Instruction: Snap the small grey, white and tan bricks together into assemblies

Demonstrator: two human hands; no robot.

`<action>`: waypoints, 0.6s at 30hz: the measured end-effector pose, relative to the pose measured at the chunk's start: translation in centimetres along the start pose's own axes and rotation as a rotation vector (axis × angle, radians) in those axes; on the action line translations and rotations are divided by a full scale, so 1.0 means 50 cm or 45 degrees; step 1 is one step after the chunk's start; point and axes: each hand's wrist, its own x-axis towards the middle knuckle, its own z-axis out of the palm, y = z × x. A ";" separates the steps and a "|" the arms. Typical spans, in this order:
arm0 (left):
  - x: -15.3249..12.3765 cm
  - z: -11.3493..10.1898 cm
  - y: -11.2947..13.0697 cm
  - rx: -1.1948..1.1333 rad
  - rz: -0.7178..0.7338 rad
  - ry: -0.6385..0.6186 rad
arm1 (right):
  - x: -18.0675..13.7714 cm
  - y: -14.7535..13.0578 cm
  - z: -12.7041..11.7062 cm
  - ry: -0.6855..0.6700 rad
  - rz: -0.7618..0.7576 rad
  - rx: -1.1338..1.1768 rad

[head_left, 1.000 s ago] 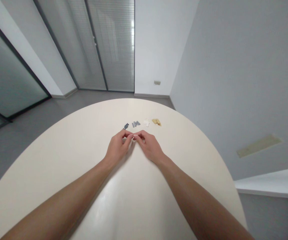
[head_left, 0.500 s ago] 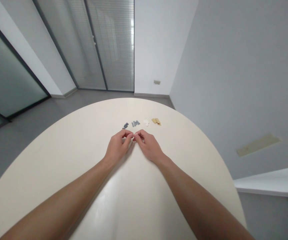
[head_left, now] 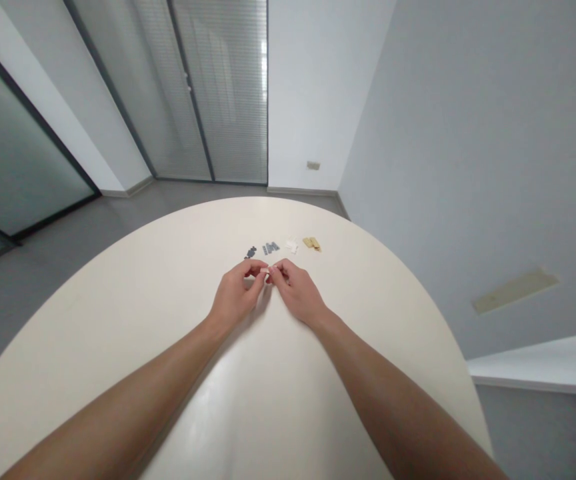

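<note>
My left hand (head_left: 239, 287) and my right hand (head_left: 295, 288) meet fingertip to fingertip over the round table (head_left: 268, 413). Both are closed in a pinch on a small whitish piece (head_left: 265, 270), mostly covered by the fingers; its exact kind is too small to make out. Just beyond the hands lie small flat pieces in groups: dark blue-black pieces (head_left: 252, 252) nearest my left hand, grey strips (head_left: 271, 248), white pieces (head_left: 292, 246), and tan pieces (head_left: 312, 243) at the right end.
The table's rounded far edge (head_left: 268, 198) lies past the pieces. Behind it are glass partitions (head_left: 218, 100) and a white wall with a socket plate (head_left: 313, 165). A grey wall (head_left: 493, 167) with a beige strip (head_left: 517, 291) stands to the right.
The fingertips have shifted slightly, and more of the whitish piece shows between them. The groups of pieces on the table lie as before.
</note>
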 end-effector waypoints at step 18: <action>0.002 -0.001 -0.003 0.003 -0.072 0.033 | 0.002 0.003 0.001 0.030 -0.062 0.059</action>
